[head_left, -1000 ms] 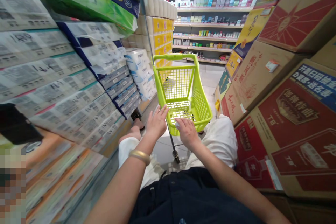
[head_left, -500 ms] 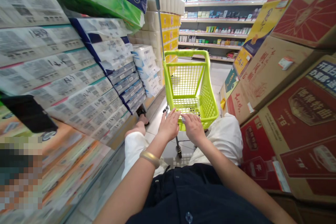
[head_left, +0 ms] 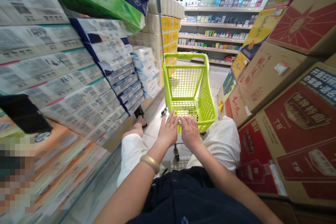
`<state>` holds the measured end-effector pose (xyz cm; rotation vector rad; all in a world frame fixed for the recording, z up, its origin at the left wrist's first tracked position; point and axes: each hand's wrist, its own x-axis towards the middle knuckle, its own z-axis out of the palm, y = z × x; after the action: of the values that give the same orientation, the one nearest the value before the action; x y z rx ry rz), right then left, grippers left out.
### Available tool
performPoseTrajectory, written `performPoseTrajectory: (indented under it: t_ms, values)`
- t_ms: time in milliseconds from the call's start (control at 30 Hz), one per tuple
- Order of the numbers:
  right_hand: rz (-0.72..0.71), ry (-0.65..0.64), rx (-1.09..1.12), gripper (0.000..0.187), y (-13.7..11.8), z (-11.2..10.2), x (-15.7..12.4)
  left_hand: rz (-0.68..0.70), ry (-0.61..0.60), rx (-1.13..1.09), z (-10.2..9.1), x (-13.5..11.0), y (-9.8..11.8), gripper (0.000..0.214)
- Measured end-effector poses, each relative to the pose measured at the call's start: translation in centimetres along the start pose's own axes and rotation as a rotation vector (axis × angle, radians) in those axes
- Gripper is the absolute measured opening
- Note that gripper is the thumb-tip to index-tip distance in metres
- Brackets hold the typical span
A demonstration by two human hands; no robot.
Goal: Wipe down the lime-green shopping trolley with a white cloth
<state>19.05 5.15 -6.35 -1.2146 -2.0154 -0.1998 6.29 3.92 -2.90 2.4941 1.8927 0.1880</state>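
Note:
A lime-green wheeled shopping basket [head_left: 207, 103] stands on the floor in front of me, with its long grey handle [head_left: 158, 0] upright at the left. My left hand [head_left: 168, 128] is at the basket's near rim, fingers stretched and a little apart, a gold bangle [head_left: 150, 162] on the wrist. Beside it my right hand [head_left: 189, 130] has its fingers bent inward, with a small whitish bit at the fingertips too small to name. Whether either hand touches the rim, I cannot tell. The basket's visible grid floor [head_left: 183, 106] shows no goods.
Stacked tissue packs [head_left: 65, 63] line the left side, with a dark phone-like object [head_left: 25, 113] in front. Printed cartons [head_left: 301, 112] rise close on the right. Shelves [head_left: 217, 24] of small goods stand ahead. Tiled floor [head_left: 214, 77] runs between. My white-trousered legs flank the basket.
My hands have shifted slightly; the left fingers are more spread and the right fingers more curled. The view has tilted a little, so the basket sits slightly lower.

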Motion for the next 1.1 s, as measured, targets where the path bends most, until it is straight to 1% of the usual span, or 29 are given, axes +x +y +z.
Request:
performPoseTrajectory:
  t_ms: [133, 200, 300, 400, 467, 567, 700, 733, 800, 900, 967, 1033, 1100]
  values:
    - [0.036, 0.044, -0.004, 0.036, 2.6, -1.4, -1.0, 0.001, 0.016, -0.02, -0.2, -0.3, 0.2, 0.059]
    - [0.076, 0.084, -0.007, 0.036, 3.3, -1.7, -1.3, 0.002, 0.025, -0.034, -0.1, -0.4, 0.5, 0.058]
    - [0.116, 0.115, 0.001, 0.035, 2.4, -1.5, -1.3, 0.004, 0.026, -0.04, 0.0, -0.7, 0.9, 0.057]
    - [0.08, 0.07, 0.036, 0.035, 0.6, -0.8, -0.9, 0.002, 0.016, -0.015, 0.1, -0.9, 0.7, 0.057]
    - [0.049, 0.035, 0.053, 0.035, 0.1, -0.5, -0.7, 0.005, 0.019, 0.003, 0.1, -1.0, 0.3, 0.057]
    - [0.046, 0.047, 0.048, 0.033, 1.1, -0.9, -0.8, 0.008, 0.032, 0.016, 0.0, -1.1, -0.1, 0.057]
    - [0.14, 0.123, 0.017, 0.031, 3.0, -1.5, -0.9, -0.012, 0.025, 0.025, 0.1, -1.0, 0.2, 0.058]
    - [0.167, 0.133, 0.015, 0.031, 3.0, -1.6, -0.8, -0.018, 0.023, 0.025, 0.1, -1.0, 0.3, 0.058]
    - [0.189, 0.126, 0.025, 0.031, 2.2, -1.3, -0.7, -0.022, 0.021, 0.025, 0.2, -0.9, 0.7, 0.058]
    - [0.117, 0.067, 0.062, 0.031, 0.0, -0.4, -0.4, -0.008, 0.021, 0.034, 0.2, -1.1, 0.8, 0.059]
    - [0.06, 0.031, 0.08, 0.032, -0.9, -0.1, -0.4, 0.009, 0.035, 0.043, 0.2, -1.3, 0.5, 0.059]
    - [0.043, 0.026, 0.078, 0.031, -0.6, -0.2, -0.4, 0.018, 0.054, 0.05, 0.1, -1.4, 0.2, 0.059]
    - [0.082, 0.057, 0.055, 0.03, 0.7, -0.7, -0.4, 0.02, 0.055, 0.055, 0.1, -1.5, 0.0, 0.06]
